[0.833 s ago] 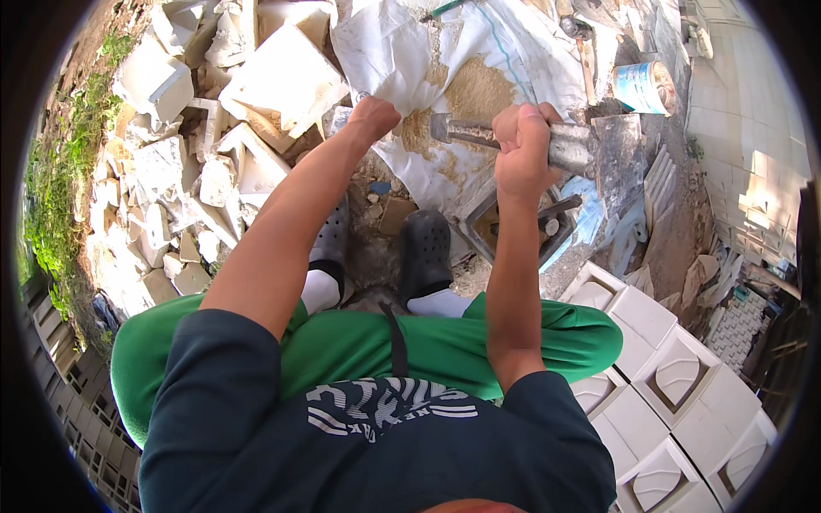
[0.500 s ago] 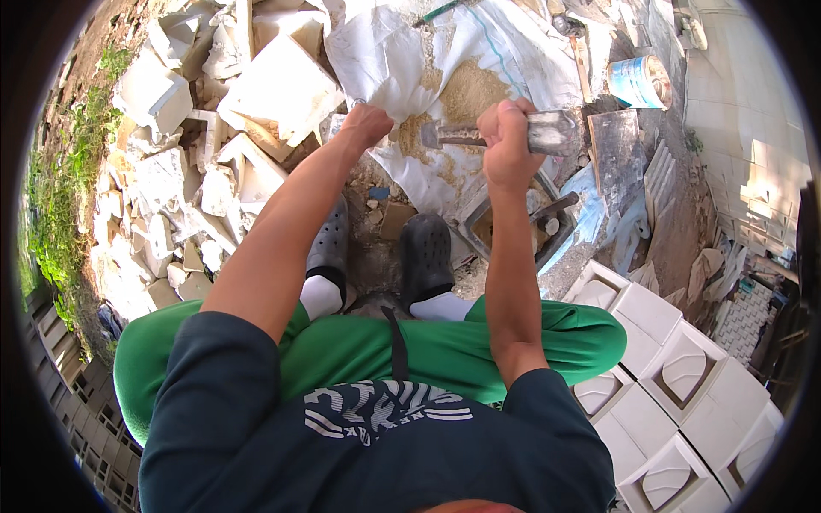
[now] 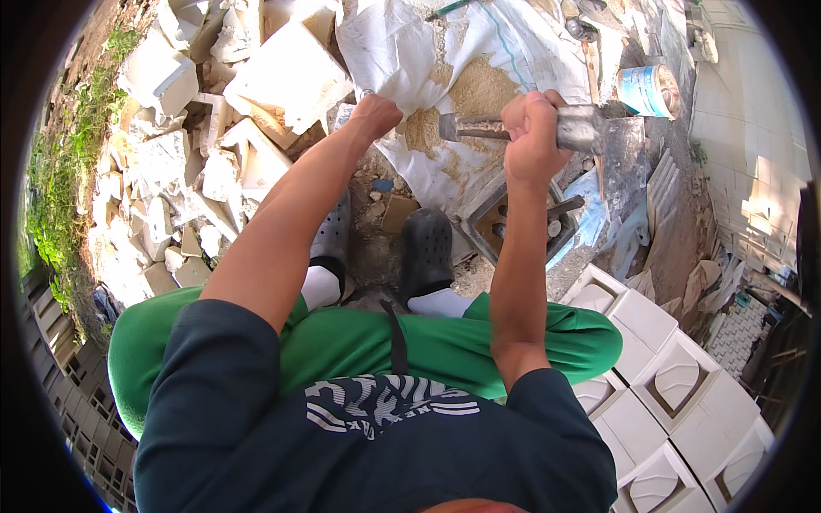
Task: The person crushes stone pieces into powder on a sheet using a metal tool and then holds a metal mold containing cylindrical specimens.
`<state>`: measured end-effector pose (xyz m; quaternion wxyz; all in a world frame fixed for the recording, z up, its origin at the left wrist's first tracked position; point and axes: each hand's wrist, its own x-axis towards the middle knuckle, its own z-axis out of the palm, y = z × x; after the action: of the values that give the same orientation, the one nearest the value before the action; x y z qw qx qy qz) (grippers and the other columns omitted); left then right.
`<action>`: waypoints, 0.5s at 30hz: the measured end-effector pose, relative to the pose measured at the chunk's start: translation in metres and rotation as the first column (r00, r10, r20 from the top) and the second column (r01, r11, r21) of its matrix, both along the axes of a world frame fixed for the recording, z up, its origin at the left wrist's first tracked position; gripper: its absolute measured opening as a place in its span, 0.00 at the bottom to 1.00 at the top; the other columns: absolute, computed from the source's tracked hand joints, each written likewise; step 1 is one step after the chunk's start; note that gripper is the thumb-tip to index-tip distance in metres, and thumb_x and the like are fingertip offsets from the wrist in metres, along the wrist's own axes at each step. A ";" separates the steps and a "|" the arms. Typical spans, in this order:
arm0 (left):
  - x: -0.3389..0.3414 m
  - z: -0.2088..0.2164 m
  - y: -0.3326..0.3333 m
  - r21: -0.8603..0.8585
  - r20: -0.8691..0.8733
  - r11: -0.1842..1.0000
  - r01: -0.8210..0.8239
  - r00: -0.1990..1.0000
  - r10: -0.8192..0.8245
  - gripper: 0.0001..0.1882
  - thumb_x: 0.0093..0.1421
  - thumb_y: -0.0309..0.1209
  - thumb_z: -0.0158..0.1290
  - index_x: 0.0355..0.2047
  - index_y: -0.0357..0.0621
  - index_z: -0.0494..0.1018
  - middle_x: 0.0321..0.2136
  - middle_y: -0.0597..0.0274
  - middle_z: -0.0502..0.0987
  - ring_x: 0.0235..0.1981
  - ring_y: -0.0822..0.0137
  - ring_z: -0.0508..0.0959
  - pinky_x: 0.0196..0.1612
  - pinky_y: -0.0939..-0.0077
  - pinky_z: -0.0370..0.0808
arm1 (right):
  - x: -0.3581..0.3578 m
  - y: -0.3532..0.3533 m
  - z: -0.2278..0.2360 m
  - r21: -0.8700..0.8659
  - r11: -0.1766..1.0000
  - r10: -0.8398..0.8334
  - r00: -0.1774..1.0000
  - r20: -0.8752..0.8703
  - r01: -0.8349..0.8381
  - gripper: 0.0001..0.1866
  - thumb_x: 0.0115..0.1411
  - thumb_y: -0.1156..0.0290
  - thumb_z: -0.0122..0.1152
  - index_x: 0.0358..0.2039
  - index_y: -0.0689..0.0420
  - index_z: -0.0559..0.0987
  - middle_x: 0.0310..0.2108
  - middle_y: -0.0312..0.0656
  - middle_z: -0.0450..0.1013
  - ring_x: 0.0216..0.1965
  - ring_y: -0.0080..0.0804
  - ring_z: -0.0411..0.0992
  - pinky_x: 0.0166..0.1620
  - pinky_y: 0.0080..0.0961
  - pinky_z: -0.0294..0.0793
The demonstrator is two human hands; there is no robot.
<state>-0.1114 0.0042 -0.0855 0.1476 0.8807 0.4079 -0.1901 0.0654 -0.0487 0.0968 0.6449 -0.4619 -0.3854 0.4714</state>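
My left hand (image 3: 376, 116) is closed in a fist at the near left edge of a white sack sheet (image 3: 402, 56). What its fingers hold, if anything, is hidden. To its right, my right hand (image 3: 537, 135) is wrapped round a grey, worn hand tool (image 3: 580, 130). A broad, blocky end of this tool sticks out to the right of the fist, and a narrower bar with a flared tip points left. Below the tool, sandy powder (image 3: 483, 90) lies on the sheet. A grey square tub (image 3: 487, 241), with a dark handle-like bar across it, stands close to my right forearm.
Broken white blocks (image 3: 286, 81) pile up at the left, beside green plants (image 3: 64, 205). A blue and white bucket (image 3: 647, 91) lies tipped at the upper right. Cream moulded blocks (image 3: 676, 376) are laid out at the lower right. My dark clogs (image 3: 426, 248) stand on rubble.
My right hand has shifted a little to the right with the grey tool. My left hand stays closed in nearly the same place. The whole view has moved slightly.
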 end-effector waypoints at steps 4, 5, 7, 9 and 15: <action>0.004 -0.010 0.002 0.088 0.088 0.996 -0.012 0.996 0.004 0.02 0.45 0.26 0.58 0.20 0.47 0.79 0.23 0.60 0.79 0.29 0.60 0.80 0.29 0.68 0.76 | -0.002 -0.012 -0.015 0.189 0.981 -0.036 0.999 -0.006 0.037 0.13 0.54 0.76 0.51 0.15 0.55 0.64 0.12 0.30 0.61 0.15 0.15 0.56 0.19 0.18 0.53; 0.007 -0.008 0.003 0.093 0.094 0.996 -0.010 0.996 0.001 0.02 0.45 0.26 0.58 0.20 0.47 0.79 0.23 0.60 0.79 0.29 0.60 0.80 0.29 0.68 0.76 | 0.000 -0.011 -0.036 0.194 0.980 -0.039 0.999 0.000 0.038 0.13 0.54 0.76 0.51 0.15 0.55 0.64 0.12 0.30 0.61 0.15 0.15 0.56 0.19 0.18 0.53; 0.013 -0.008 0.003 0.048 0.022 0.999 0.014 1.000 -0.015 0.08 0.53 0.26 0.51 0.27 0.49 0.80 0.31 0.63 0.80 0.36 0.61 0.80 0.36 0.70 0.77 | -0.007 0.001 -0.068 0.020 0.993 -0.117 0.986 0.121 0.116 0.13 0.54 0.76 0.50 0.14 0.56 0.64 0.12 0.30 0.61 0.15 0.15 0.56 0.19 0.17 0.53; 0.007 -0.008 0.002 0.051 0.020 0.999 0.005 1.000 -0.006 0.08 0.53 0.26 0.51 0.27 0.49 0.80 0.31 0.63 0.80 0.36 0.61 0.80 0.36 0.70 0.77 | 0.002 0.007 -0.061 -0.046 0.998 -0.032 0.990 0.134 0.038 0.12 0.54 0.77 0.50 0.14 0.56 0.65 0.12 0.30 0.61 0.15 0.14 0.56 0.19 0.18 0.53; -0.006 -0.001 -0.002 0.015 0.017 0.999 -0.039 0.999 0.039 0.08 0.53 0.26 0.50 0.26 0.49 0.80 0.30 0.63 0.80 0.36 0.62 0.80 0.36 0.70 0.77 | -0.008 -0.015 0.010 0.191 0.981 -0.017 1.000 -0.021 0.021 0.17 0.54 0.77 0.46 0.14 0.52 0.53 0.11 0.29 0.49 0.14 0.17 0.48 0.20 0.19 0.45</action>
<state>-0.1178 0.0021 -0.0862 0.1480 0.8753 0.4252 -0.1767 0.0570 -0.0641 0.1066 0.6945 -0.3969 -0.4184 0.4302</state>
